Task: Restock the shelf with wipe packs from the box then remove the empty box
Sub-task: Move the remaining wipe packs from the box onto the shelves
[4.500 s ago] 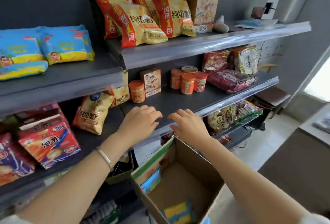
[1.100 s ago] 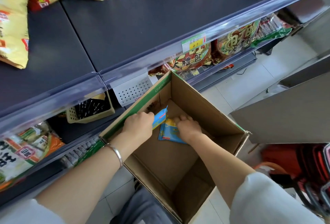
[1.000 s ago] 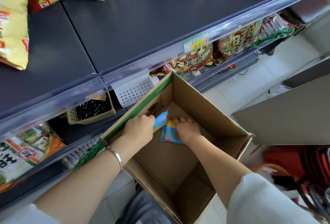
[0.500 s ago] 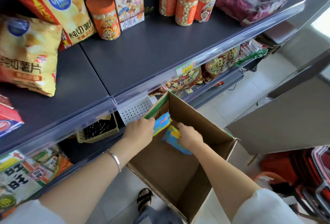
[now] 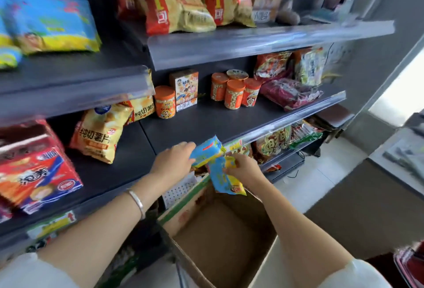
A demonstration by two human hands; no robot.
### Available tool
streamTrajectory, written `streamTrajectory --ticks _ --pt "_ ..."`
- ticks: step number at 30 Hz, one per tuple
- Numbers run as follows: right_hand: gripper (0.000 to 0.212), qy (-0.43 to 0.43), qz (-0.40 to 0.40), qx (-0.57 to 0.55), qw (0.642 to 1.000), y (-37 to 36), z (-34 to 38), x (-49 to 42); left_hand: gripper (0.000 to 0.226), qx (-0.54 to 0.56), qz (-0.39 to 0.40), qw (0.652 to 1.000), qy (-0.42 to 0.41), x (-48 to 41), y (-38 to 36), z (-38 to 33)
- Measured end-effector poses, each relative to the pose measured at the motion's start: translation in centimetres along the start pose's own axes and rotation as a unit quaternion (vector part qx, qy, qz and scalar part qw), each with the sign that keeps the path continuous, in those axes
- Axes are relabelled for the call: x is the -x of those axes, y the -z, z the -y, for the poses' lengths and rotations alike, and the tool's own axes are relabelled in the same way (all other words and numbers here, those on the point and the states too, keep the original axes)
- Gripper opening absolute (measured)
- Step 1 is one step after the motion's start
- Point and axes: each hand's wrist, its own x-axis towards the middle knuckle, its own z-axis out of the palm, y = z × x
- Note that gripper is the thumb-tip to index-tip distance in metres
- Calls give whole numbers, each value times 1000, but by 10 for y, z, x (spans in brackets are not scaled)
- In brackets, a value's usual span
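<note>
From the head camera, the left hand (image 5: pixel 172 161) curls round the near end of a blue wipe pack (image 5: pixel 207 150) and holds it just over the front edge of the middle shelf (image 5: pixel 206 124). Just to its right, the right hand (image 5: pixel 243 168) pinches a second wipe pack (image 5: pixel 223 179), blue and yellow, tilted above the far rim of the cardboard box (image 5: pixel 218 237); the two packs overlap. The box stands open beneath both hands. More blue packs (image 5: pixel 52 23) lie on the upper shelf at far left. Orange-lidded jars (image 5: pixel 234 91) stand far back on the middle shelf.
</note>
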Motion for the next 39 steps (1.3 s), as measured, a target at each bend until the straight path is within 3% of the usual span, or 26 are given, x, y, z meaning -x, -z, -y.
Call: streamTrajectory --ticks 6,11,18,24,29,33,36,39 --pt "20 153 -29 -23 988 55 75 21 16 43 -146 988 19 47 97 3" --pt "31 262 -20 -141 954 73 145 40 25 67 -260 962 58 100 165 21" --pt "20 302 36 -334 892 73 243 55 35 30 -388 910 140 160 248 77" --pt "29 331 21 -443 833 59 313 30 26 26 -426 885 187 165 292 136" --pt "31 245 -23 -456 855 19 368 -34 24 21 -400 902 161 129 313 180" --pt "29 144 -1 -444 884 1 379 -72 30 15 -360 921 148 102 319 211" --pt "27 108 30 -358 927 0 375 -84 36 -4 -336 931 146 86 321 227" --pt "34 103 1 -262 960 -1 375 -94 31 -15 -332 932 144 72 324 240"
